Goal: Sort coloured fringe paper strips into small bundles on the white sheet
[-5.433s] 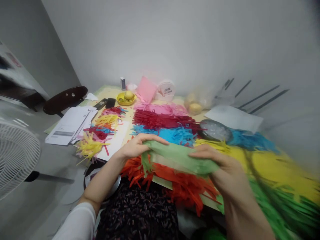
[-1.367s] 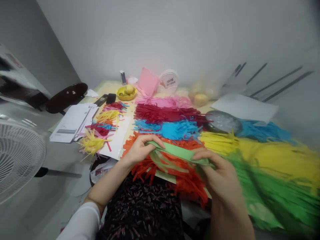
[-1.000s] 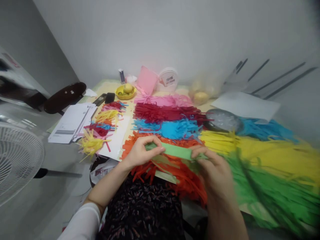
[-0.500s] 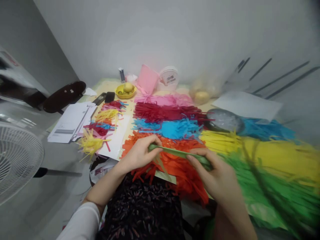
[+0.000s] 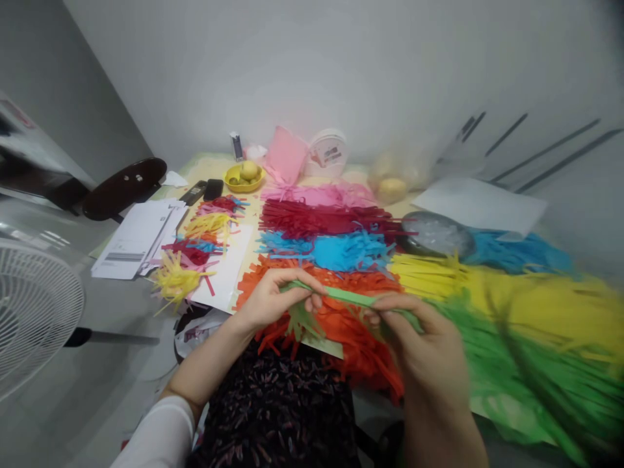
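Low in the middle of the frame, both hands hold one green strip [image 5: 348, 297] of fringed paper above the table [image 5: 209, 170]. The left hand [image 5: 273, 300] pinches its left end between thumb and fingers, and loose green fringe hangs just below that grip. The right hand [image 5: 419, 338] is closed on the strip's right end, thumb on top. The strip runs nearly level between them, sloping a little down to the right.

Under the strip lies the orange fringe [image 5: 351, 325], spilling over the near table edge. Above it in the frame sit the blue fringe [image 5: 336, 250], the red fringe [image 5: 322, 220] and the pink fringe [image 5: 322, 194]. To the right, blurred, spread the yellow fringe [image 5: 511, 299] and the green fringe [image 5: 536, 383].

Left of centre lie small mixed bundles [image 5: 195, 250] on white paper, with papers [image 5: 134, 237] further left. A yellow bowl [image 5: 244, 177] sits at the upper middle, and a fan [image 5: 34, 318] fills the left edge.
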Action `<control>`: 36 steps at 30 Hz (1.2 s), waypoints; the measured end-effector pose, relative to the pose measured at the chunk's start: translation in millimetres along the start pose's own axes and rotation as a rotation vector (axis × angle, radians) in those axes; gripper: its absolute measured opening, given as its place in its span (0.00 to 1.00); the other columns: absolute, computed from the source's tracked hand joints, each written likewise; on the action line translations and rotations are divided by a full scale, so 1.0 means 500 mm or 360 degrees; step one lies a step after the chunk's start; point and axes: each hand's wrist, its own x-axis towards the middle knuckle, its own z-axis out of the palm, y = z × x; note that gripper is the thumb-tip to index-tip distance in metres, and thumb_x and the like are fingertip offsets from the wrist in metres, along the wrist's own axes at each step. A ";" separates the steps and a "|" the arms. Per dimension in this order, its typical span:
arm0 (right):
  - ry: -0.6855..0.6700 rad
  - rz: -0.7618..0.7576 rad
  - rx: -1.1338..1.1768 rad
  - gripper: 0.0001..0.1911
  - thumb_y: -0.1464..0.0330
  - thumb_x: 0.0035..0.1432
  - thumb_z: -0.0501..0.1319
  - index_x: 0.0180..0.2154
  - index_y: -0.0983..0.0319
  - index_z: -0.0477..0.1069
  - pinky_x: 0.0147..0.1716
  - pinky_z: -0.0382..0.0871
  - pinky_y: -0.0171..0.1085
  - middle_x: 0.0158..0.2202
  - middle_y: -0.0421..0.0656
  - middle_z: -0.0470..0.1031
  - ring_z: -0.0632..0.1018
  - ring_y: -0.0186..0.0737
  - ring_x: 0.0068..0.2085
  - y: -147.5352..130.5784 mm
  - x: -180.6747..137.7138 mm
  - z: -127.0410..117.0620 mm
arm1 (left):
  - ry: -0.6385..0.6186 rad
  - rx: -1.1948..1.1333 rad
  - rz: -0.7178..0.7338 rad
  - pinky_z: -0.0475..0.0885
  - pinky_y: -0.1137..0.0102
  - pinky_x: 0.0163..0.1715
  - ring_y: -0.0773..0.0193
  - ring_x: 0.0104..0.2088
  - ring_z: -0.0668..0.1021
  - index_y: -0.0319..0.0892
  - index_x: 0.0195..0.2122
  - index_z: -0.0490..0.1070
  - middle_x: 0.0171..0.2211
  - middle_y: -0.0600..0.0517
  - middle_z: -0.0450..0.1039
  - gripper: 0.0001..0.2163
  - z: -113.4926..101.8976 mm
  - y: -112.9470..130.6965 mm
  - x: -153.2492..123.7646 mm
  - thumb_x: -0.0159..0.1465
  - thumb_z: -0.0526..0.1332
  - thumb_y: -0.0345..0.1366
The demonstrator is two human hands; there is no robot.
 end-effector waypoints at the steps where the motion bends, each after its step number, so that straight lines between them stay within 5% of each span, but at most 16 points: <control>1: 0.0007 0.0012 0.0037 0.05 0.65 0.55 0.66 0.29 0.58 0.76 0.28 0.73 0.35 0.28 0.41 0.75 0.76 0.37 0.28 0.002 -0.001 0.002 | 0.0010 -0.0016 0.0008 0.70 0.72 0.31 0.69 0.25 0.76 0.36 0.31 0.78 0.27 0.48 0.77 0.09 0.001 -0.001 0.000 0.60 0.65 0.38; 7: -0.0012 -0.0042 -0.0031 0.06 0.65 0.55 0.65 0.28 0.58 0.77 0.28 0.72 0.35 0.26 0.41 0.76 0.76 0.38 0.27 -0.006 0.000 0.009 | -0.0028 -0.0107 0.0103 0.69 0.74 0.31 0.68 0.27 0.76 0.37 0.30 0.76 0.26 0.50 0.75 0.08 -0.005 -0.012 0.002 0.60 0.65 0.38; 10: -0.0008 -0.0114 -0.0317 0.06 0.63 0.54 0.66 0.28 0.58 0.77 0.30 0.74 0.37 0.28 0.42 0.79 0.78 0.40 0.29 -0.024 0.002 0.008 | -0.0067 0.0145 0.0120 0.69 0.74 0.30 0.67 0.28 0.76 0.36 0.30 0.77 0.27 0.49 0.77 0.11 -0.010 -0.005 -0.002 0.61 0.66 0.41; 16: -0.0019 -0.0313 -0.0799 0.12 0.62 0.57 0.62 0.42 0.56 0.79 0.43 0.76 0.43 0.41 0.44 0.82 0.82 0.47 0.41 -0.055 -0.004 0.004 | -0.0065 0.0744 0.0208 0.72 0.72 0.37 0.63 0.35 0.80 0.39 0.38 0.79 0.35 0.47 0.80 0.10 -0.005 0.028 -0.012 0.65 0.61 0.38; 21: -0.0033 -0.0341 -0.0869 0.08 0.62 0.58 0.61 0.36 0.56 0.77 0.41 0.75 0.42 0.36 0.44 0.82 0.81 0.45 0.38 -0.054 -0.002 0.002 | 0.0065 0.1092 0.0300 0.72 0.70 0.42 0.62 0.38 0.80 0.40 0.40 0.76 0.38 0.48 0.80 0.07 -0.001 0.032 -0.011 0.65 0.60 0.35; 24: -0.0042 -0.0217 -0.0683 0.05 0.62 0.56 0.63 0.33 0.57 0.73 0.38 0.76 0.40 0.35 0.43 0.82 0.82 0.44 0.36 -0.050 0.003 0.005 | 0.0100 0.0867 0.0170 0.73 0.70 0.37 0.63 0.33 0.80 0.40 0.35 0.70 0.32 0.48 0.79 0.07 0.000 0.022 -0.008 0.64 0.61 0.38; 28: -0.0047 0.0024 -0.0303 0.06 0.62 0.55 0.66 0.34 0.57 0.73 0.31 0.78 0.39 0.28 0.41 0.81 0.81 0.42 0.28 -0.044 0.004 0.012 | -0.0049 0.0055 -0.0024 0.74 0.71 0.30 0.64 0.26 0.80 0.41 0.35 0.62 0.27 0.50 0.78 0.14 0.005 0.013 -0.005 0.62 0.65 0.43; 36: 0.0050 0.0021 0.0075 0.04 0.65 0.52 0.69 0.32 0.57 0.81 0.29 0.79 0.39 0.25 0.42 0.81 0.80 0.39 0.25 -0.028 0.008 0.020 | 0.0004 -0.0119 -0.0057 0.73 0.72 0.31 0.66 0.26 0.79 0.34 0.36 0.79 0.29 0.45 0.80 0.11 0.007 0.009 -0.001 0.61 0.66 0.40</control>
